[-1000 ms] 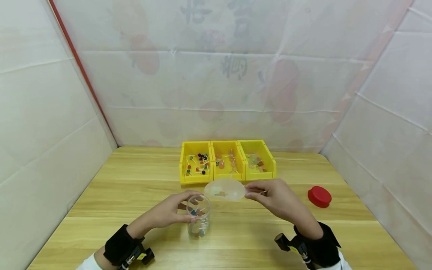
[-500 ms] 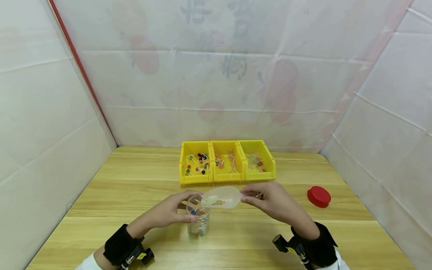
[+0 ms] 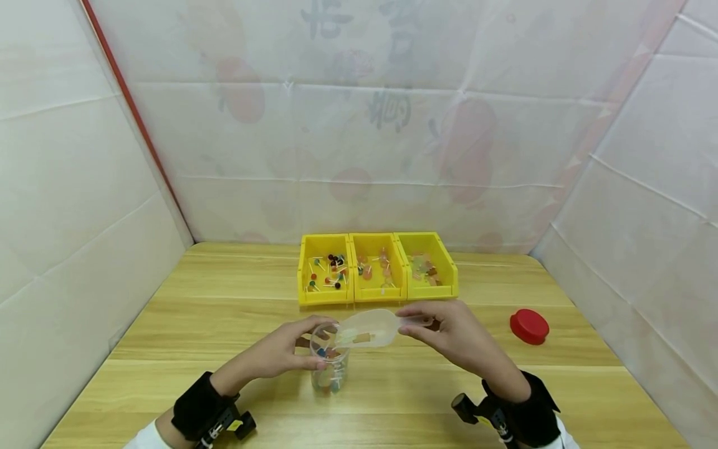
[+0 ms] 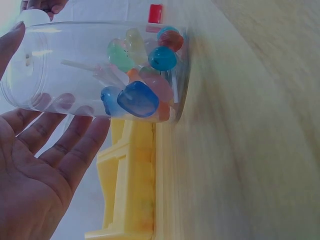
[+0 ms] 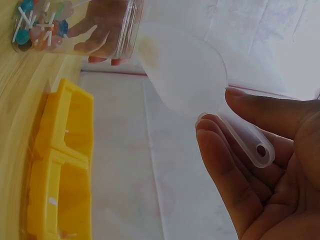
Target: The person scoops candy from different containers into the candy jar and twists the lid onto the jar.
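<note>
A clear plastic jar (image 3: 330, 365) stands upright on the wooden table (image 3: 168, 324), with several coloured lollipops (image 4: 137, 95) at its bottom. My left hand (image 3: 283, 354) grips the jar (image 4: 95, 70) around its side. My right hand (image 3: 449, 333) pinches the handle of a translucent scoop (image 3: 367, 328), whose bowl tilts down over the jar's mouth with a few candies inside. In the right wrist view the scoop (image 5: 182, 70) reaches from my fingers (image 5: 225, 165) to the jar's rim (image 5: 127, 30).
Three yellow bins (image 3: 378, 267) holding lollipops and candies sit in a row just behind the jar. A red lid (image 3: 529, 326) lies on the table to the right. White sheeted walls enclose the table on three sides.
The scoop has moved left and down, from beside the jar to over its mouth, and tipped toward it. The left hand and jar have stayed put.
</note>
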